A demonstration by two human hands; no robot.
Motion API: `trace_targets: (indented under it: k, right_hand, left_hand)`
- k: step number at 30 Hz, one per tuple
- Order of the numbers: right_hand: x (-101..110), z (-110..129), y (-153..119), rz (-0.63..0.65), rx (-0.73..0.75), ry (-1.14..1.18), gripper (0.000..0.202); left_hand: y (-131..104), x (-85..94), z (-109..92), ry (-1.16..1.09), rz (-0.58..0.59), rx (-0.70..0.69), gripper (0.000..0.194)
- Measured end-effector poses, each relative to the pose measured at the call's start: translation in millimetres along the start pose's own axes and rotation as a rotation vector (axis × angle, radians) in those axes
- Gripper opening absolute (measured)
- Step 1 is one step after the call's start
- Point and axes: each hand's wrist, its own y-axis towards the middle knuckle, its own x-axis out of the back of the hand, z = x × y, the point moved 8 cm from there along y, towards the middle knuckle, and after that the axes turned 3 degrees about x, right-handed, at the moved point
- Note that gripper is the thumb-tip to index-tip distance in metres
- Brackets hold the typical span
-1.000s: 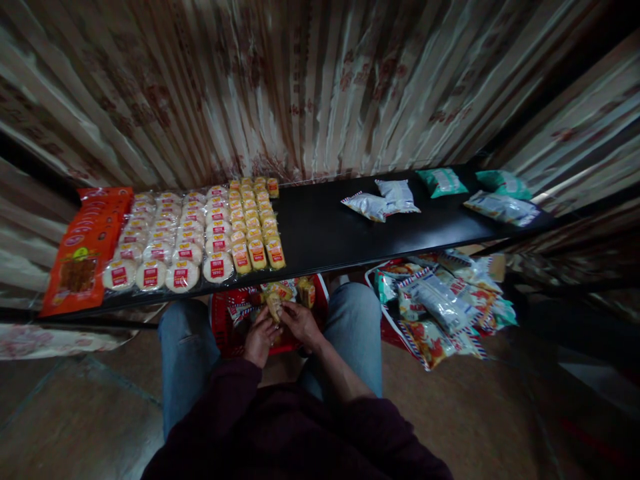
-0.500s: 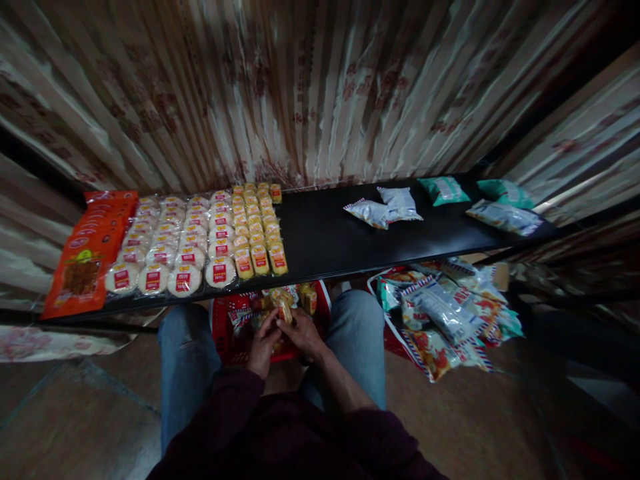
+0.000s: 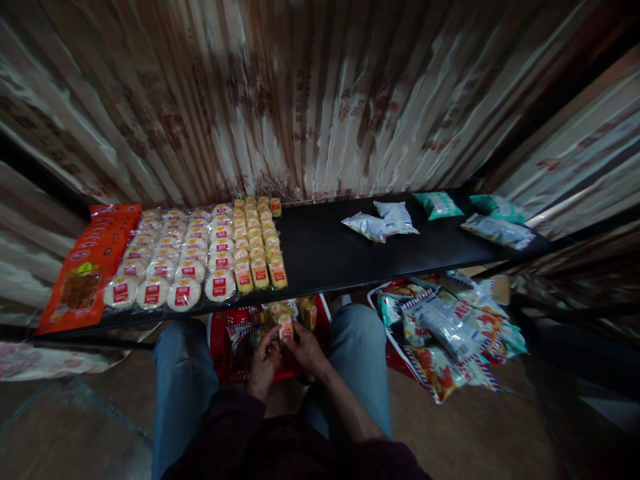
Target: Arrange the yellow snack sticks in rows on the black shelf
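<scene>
Between my knees, a small yellow wrapped cake (image 3: 285, 327) with a red and white label is held upright over a red basket (image 3: 220, 347). My left hand (image 3: 265, 360) grips its left side with the fingertips, and my right hand (image 3: 306, 350) pinches it from the right. More yellow packs (image 3: 308, 312) and striped packets lie in the basket below. On the black shelf (image 3: 315, 247) above, several rows of yellow wrapped cakes (image 3: 260, 272) stand beside rows of round white wrapped crackers (image 3: 184, 293).
Orange packets (image 3: 85, 267) lie at the shelf's left end. White packets (image 3: 397, 217) and green packets (image 3: 437, 205) rest toward its right. A second basket (image 3: 395, 340) heaped with snack bags (image 3: 445, 323) is beside my right knee. A curtain hangs behind.
The cake in my hands has turned from tilted to upright, its label now facing me. The view has tipped up slightly, so the shelf and baskets sit lower.
</scene>
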Motion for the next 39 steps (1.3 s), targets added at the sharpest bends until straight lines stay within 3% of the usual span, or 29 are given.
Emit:
trace_targets:
  k: [5,13,24,31,39]
  right_hand:
    - [2,8,-4,0.051,0.033,-0.040,0.043]
    - [21,12,-12,-0.075,0.056,-0.046,0.044]
    - [47,33,-20,-0.241,0.045,0.421,0.047]
    - [78,65,-13,-0.300,0.043,0.554,0.047]
    - [108,85,27,-0.345,0.106,0.485,0.050]
  left_hand:
    - [-3,0.7,-5,0.108,-0.036,-0.096,0.040]
    - [-14,-13.9,-32,0.188,0.013,-0.171,0.039]
    - [-24,-37.0,-76,0.511,0.002,-0.432,0.039]
    - [-16,-59.3,-116,0.526,0.047,-0.550,0.041]
    - [10,-83.4,-173,0.608,0.026,-0.613,0.043]
